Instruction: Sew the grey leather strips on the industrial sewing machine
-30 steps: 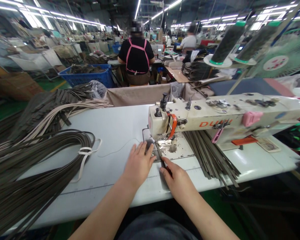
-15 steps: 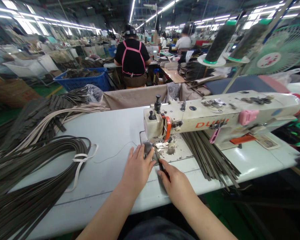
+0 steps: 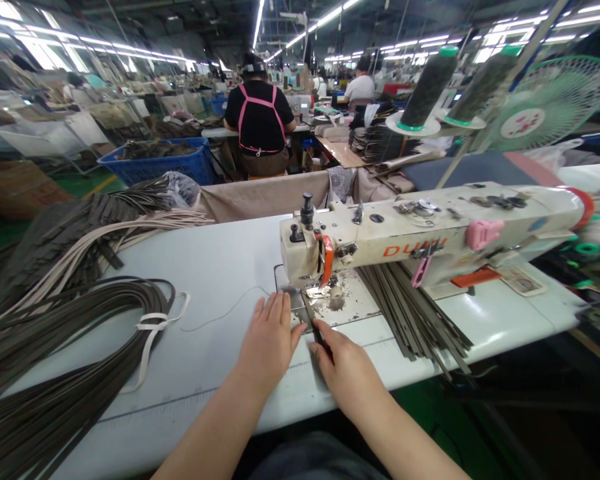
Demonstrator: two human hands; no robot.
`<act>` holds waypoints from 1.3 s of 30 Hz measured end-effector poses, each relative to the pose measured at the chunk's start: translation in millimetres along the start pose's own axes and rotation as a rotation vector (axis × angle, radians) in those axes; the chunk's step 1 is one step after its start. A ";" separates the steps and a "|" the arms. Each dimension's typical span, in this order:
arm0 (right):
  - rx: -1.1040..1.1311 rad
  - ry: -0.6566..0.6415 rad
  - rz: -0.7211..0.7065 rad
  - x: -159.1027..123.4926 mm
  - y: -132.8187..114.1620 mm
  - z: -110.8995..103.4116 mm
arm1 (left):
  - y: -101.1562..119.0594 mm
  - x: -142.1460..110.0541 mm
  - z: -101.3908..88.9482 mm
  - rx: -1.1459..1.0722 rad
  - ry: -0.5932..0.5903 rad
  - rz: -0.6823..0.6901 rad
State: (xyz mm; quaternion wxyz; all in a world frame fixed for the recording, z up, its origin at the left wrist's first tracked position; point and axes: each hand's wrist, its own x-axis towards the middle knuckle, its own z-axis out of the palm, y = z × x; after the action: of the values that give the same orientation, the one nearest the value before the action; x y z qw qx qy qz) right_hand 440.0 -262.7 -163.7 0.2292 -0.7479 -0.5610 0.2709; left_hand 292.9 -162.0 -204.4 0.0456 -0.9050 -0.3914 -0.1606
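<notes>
My left hand (image 3: pixel 269 343) lies flat beside the needle area of a white sewing machine (image 3: pixel 370 240). Its fingers stretch forward, with the tips at a shiny metal plate (image 3: pixel 293 297) set in the table. The left thumb reaches toward a narrow dark strip (image 3: pixel 309 312), close to its left edge. Between thumb and fingers, my right hand (image 3: pixel 347 363) pinches the near part of this strip. The far end of the strip runs toward the presser foot (image 3: pixel 316 292); I cannot tell whether it is under it.
More dark strips (image 3: pixel 415 313) lie under the machine arm. At left is a bundle of long dark strips (image 3: pixel 105 313) tied with a white band (image 3: pixel 153 321). Thread cones (image 3: pixel 427 90) and a green fan (image 3: pixel 545 107) stand behind; a person (image 3: pixel 260 113) sits ahead.
My left index finger has moved left, away from the strip, and more of the metal plate shows. The right hand keeps its pinch. The whole view has shifted slightly.
</notes>
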 end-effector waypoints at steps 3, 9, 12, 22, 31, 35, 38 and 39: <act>-0.003 0.000 0.001 0.5 -0.9 -0.4 | -2.3 -0.4 3.0 -0.020 0.002 0.017; 0.007 0.013 0.022 2.0 -4.1 -1.7 | -4.8 1.0 1.7 -0.035 0.012 0.025; 0.026 0.022 0.012 2.4 -4.1 -2.8 | -5.5 0.9 0.9 -0.018 0.029 0.037; -0.017 -0.022 0.008 -6.9 -2.9 -8.7 | -6.5 0.8 -1.0 0.003 0.061 0.032; -0.054 -0.031 0.003 -12.1 -3.0 -11.1 | -9.1 3.5 -8.6 -0.090 0.083 -0.009; -0.065 -0.044 0.007 -12.6 -3.9 -12.1 | -24.7 15.7 -7.1 -0.163 0.083 -0.055; -0.081 -0.050 0.005 -12.8 -4.2 -12.1 | -43.7 35.9 -1.3 -0.251 0.041 -0.079; -0.085 -0.050 0.002 -12.9 -4.0 -11.8 | -50.3 44.3 1.2 -0.278 0.023 -0.087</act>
State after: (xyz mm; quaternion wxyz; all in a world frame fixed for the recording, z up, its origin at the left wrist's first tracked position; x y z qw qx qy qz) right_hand 442.1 -274.5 -150.3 0.1830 -0.7503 -0.5769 0.2659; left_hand 285.4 -96.3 -193.3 -0.0825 -0.8828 -0.4038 -0.2254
